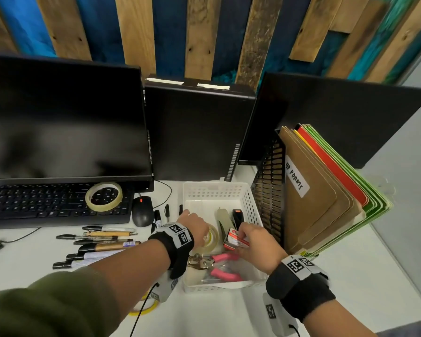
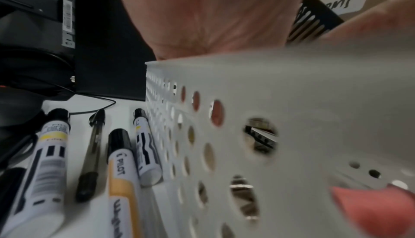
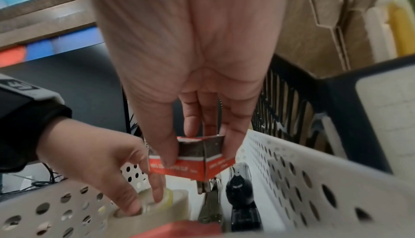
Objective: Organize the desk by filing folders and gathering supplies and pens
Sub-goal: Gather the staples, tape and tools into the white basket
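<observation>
A white perforated basket (image 1: 214, 188) stands mid-desk beside a black file rack (image 1: 270, 190) full of folders (image 1: 321, 198). My left hand (image 1: 195, 224) reaches into the basket and grips a clear tape roll (image 1: 212, 235), with fingers (image 3: 157, 194) in its core (image 3: 166, 199). My right hand (image 1: 249, 239) holds a small red clip box (image 1: 235, 240) just above the basket floor, pinched between thumb and fingers (image 3: 191, 160). A black stapler (image 3: 240, 192) and a pink-handled tool (image 1: 223, 266) lie inside. Several pens and markers (image 1: 100, 242) lie on the desk to the left (image 2: 119, 162).
A second tape roll (image 1: 104, 197) sits on the keyboard (image 1: 46, 205) under the monitor (image 1: 63, 122). A mouse (image 1: 142, 211) lies between the keyboard and the basket. A yellow tape roll (image 1: 146, 310) shows under my left forearm. A black computer tower (image 1: 197, 132) stands behind.
</observation>
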The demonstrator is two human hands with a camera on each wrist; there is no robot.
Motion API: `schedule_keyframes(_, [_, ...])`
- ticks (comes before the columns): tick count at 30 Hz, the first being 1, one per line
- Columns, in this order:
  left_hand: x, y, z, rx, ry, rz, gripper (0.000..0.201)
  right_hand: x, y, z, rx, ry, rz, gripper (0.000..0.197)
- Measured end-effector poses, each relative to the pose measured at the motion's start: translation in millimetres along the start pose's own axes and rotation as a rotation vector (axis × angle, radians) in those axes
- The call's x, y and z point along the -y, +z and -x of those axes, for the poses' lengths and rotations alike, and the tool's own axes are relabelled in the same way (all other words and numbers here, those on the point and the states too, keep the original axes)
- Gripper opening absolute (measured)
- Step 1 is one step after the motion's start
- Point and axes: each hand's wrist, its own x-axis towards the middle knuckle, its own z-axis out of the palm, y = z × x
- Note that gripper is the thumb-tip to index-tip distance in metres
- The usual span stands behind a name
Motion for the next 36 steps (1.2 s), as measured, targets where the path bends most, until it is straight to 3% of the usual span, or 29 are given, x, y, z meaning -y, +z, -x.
schedule_keyframes(4, [3,4,-4,0.023,-0.017,-0.017,0.034,6,-10,-7,-0.006,-0.022,0.005,0.023])
schedule_keyframes(9, [17,1,6,-0.228,-0.085,0.12,0.038,16,-22,-31,-0.036,-0.049,0.029,0.021])
schedule_keyframes(15, [25,10,26,-0.28,-0.28,0.386,0.057,41,-19,-80,-0.061,-0.068,0.08,0.021])
schedule_keyframes(21, [17,24,35,-0.183,-0.313,0.47,0.066,52,-6,-127,0.022,-0.087,0.184,0.028])
schedule_keyframes(27, [9,28,48,-0.178,-0.321,0.643,0.07,54,4,-155,0.173,-0.126,0.299,0.023])
schedule_keyframes(33, [4,28,50,-0.161,-0.324,0.624,0.073,61,24,-172,0.251,-0.177,0.387,0.023])
schedule_keyframes(36, [4,29,50,-0.157,-0.331,0.635,0.073,65,30,-175,0.263,-0.179,0.43,0.013])
